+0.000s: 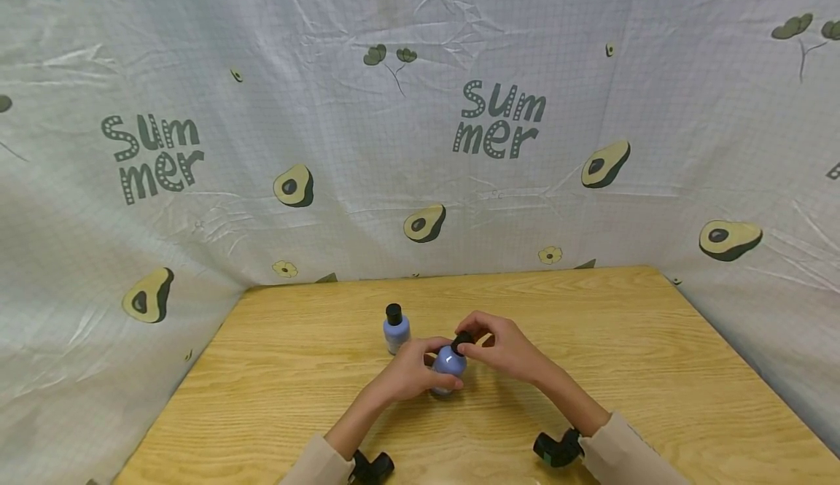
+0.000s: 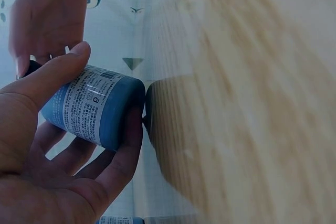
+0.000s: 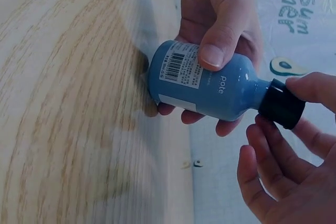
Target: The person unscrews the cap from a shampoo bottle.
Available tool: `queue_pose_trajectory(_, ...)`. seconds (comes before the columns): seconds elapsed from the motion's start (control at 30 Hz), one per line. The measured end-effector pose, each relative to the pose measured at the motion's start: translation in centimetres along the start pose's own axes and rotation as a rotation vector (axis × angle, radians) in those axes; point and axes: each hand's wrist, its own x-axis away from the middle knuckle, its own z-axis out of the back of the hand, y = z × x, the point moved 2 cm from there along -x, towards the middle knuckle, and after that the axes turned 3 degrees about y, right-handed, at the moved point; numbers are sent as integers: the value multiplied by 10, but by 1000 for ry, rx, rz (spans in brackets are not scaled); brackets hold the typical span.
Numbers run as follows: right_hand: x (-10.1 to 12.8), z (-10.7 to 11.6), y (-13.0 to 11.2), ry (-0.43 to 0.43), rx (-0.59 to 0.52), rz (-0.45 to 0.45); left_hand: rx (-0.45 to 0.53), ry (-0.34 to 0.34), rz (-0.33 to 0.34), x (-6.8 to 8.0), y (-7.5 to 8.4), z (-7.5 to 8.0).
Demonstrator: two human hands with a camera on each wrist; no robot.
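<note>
A blue bottle (image 1: 449, 362) with a black cap (image 1: 462, 340) leans slightly, its base close to the wooden table. Around its body curls my left hand (image 1: 415, 370), thumb on one side and fingers on the other. My right hand (image 1: 504, 346) pinches the black cap between thumb and fingers. In the right wrist view, the bottle (image 3: 231, 88) shows a white label with a barcode, and the cap (image 3: 282, 104) sits on the neck. The left wrist view shows the bottle's (image 2: 122, 111) printed label; there its cap is mostly hidden behind the left thumb.
A second blue bottle (image 1: 397, 330) with a black cap stands upright behind and left of my left hand. The wooden table (image 1: 315, 339) meets a white curtain (image 1: 367, 127) printed with avocados at its back and sides. Black wrist-worn devices (image 1: 558, 448) sit at both sleeves.
</note>
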Motion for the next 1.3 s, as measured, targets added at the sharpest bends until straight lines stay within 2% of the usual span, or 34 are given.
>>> queue_pose_trajectory(0.33, 0, 1, -7, -17, 9, 82, -14, 12, -9, 0, -2, 1)
queue_pose_trajectory(0.73, 2, 7, -10, 6, 17, 108, -32, 16, -12, 2, -3, 1)
queue_pose_trajectory(1.3, 6, 25, -8, 60, 48, 77, -50, 15, -15, 4, -3, 0)
